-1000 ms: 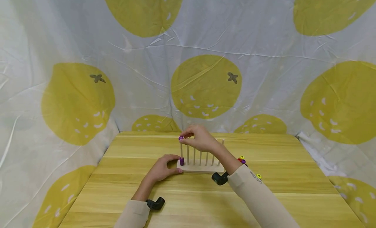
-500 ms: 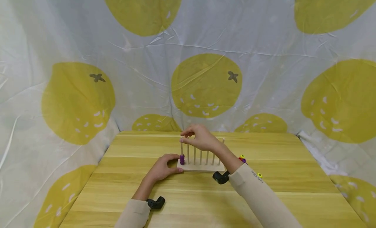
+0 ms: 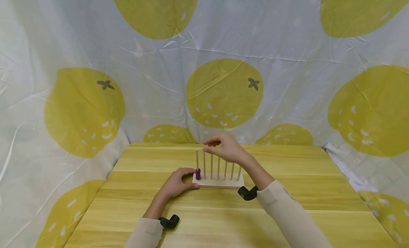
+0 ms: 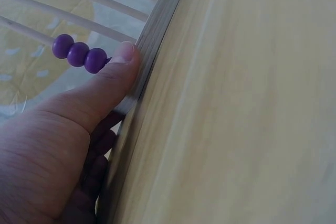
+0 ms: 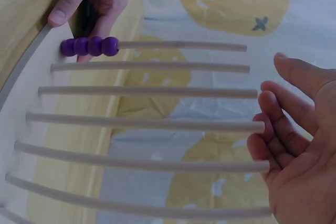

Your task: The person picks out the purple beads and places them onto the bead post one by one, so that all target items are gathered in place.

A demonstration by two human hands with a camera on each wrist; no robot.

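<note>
A pale wooden peg board [image 3: 220, 183] with a row of upright pegs stands on the table. Several purple beads [image 5: 95, 46] are stacked at the bottom of its leftmost peg. My left hand [image 3: 176, 183] grips the board's left end, its thumb [image 4: 113, 80] on the front edge and its other fingers behind, partly hidden. My right hand [image 3: 225, 147] is up by the peg tops, holding nothing. In the right wrist view, the fingers of that hand [image 5: 304, 135] are loosely bent just off the peg ends.
The wooden table [image 3: 143, 159] reaches back to a hanging cloth [image 3: 153, 84] printed with lemons. Black wrist devices [image 3: 170, 221] sit at both sleeve cuffs. My right forearm [image 3: 260, 175] crosses over the table's right part.
A purple bead left my right hand and slid down the leftmost peg onto the stack. The right hand then moved a little right and away from that peg. My left hand stayed put.
</note>
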